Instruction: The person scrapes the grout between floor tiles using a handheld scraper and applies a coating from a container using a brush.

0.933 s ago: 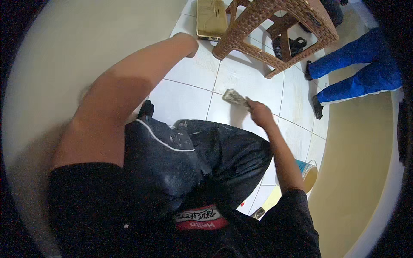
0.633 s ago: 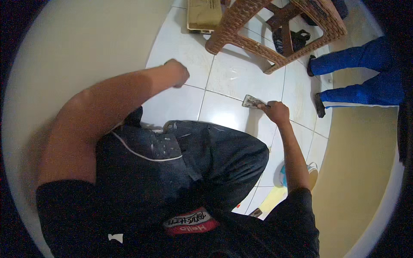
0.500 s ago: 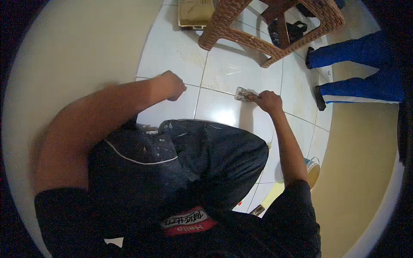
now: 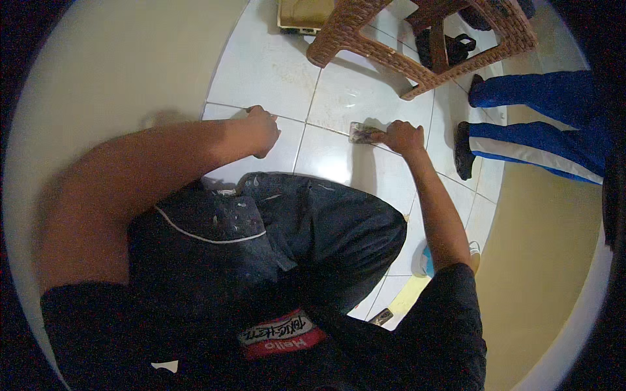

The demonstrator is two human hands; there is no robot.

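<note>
- Right hand [image 4: 404, 138] clamped round a stained, flat-ended tool [image 4: 365, 133], its head pointing left over the white tile floor [image 4: 332, 156]!
- Left hand [image 4: 261, 132] curled well left of it; whether it held anything, I couldn't tell.
- Cream wall [image 4: 143, 72] hemmed the floor at left, brown stool [image 4: 339, 27] and tray [image 4: 298, 29] beyond, blue-trousered person [image 4: 521, 91] at right.
- Floor stretched between the hands.
- Red-and-white lettered label [image 4: 283, 333] fronted the dark shirt [image 4: 215, 348]!
</note>
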